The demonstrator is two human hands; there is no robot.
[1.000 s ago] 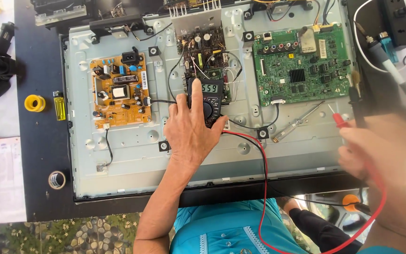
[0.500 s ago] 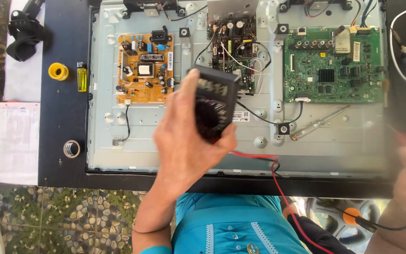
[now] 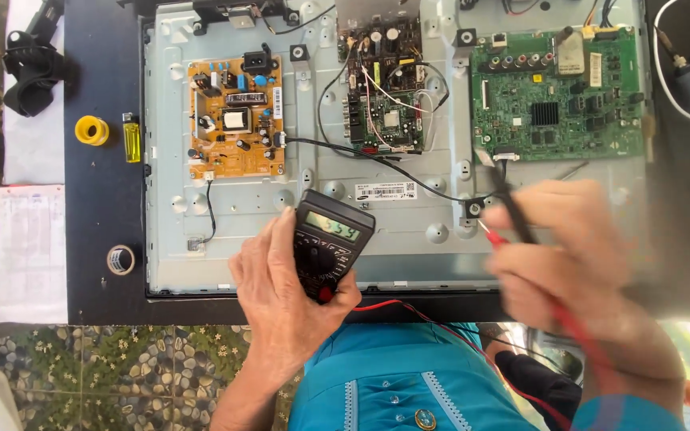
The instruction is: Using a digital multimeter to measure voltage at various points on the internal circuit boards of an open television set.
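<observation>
The left hand (image 3: 281,291) is gripping a black digital multimeter (image 3: 329,243), fingers wrapped round its lower body, display tilting up and away from the palm. The right hand (image 3: 576,255), blurred, is closed round two test probes (image 3: 513,219), one red and one black, held together. Their long axis is running up and leftward from the fingers, tips lying just beyond the knuckles, over the grey metal chassis (image 3: 409,239) below the green main board (image 3: 557,96). The right hand is nearer that board. The orange power board (image 3: 235,120) is lying well beyond the left hand. The chassis is resting on a dark table (image 3: 97,199); patterned floor below.
</observation>
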